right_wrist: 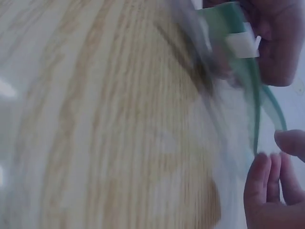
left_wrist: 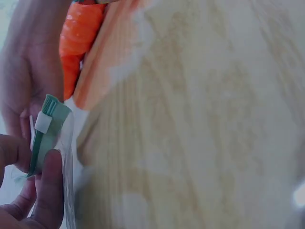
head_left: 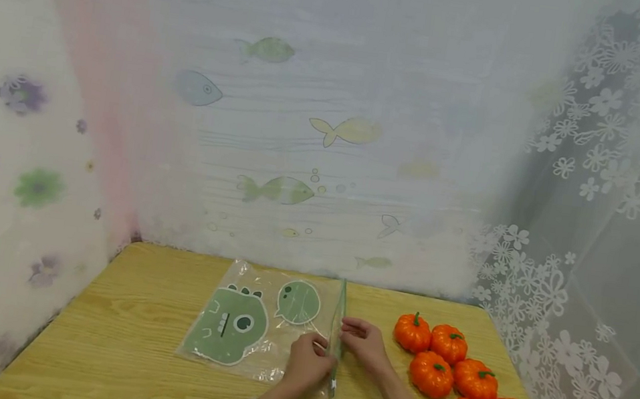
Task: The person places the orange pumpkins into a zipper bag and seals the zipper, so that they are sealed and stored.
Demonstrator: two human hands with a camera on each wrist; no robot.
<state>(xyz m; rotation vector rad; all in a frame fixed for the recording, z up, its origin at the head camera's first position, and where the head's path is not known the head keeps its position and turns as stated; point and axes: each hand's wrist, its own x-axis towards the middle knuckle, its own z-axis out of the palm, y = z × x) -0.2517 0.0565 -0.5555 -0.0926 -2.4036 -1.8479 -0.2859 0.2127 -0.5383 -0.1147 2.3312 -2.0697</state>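
Note:
A clear zip bag with a green one-eyed monster print and a smaller round green print lies flat on the table, its green zip edge raised on the right. My left hand pinches that edge near the white slider, thumb and fingers on either side. Across from it, my right hand has its thumb and fingertips at the green strips, farther along the mouth. A gap shows between the two strips in the right wrist view. Whether anything lies inside the bag cannot be told.
Several shiny orange pumpkins with green stems stand grouped at the right of the wooden table. A fish-patterned curtain hangs behind the table, with flowered sheets at both sides.

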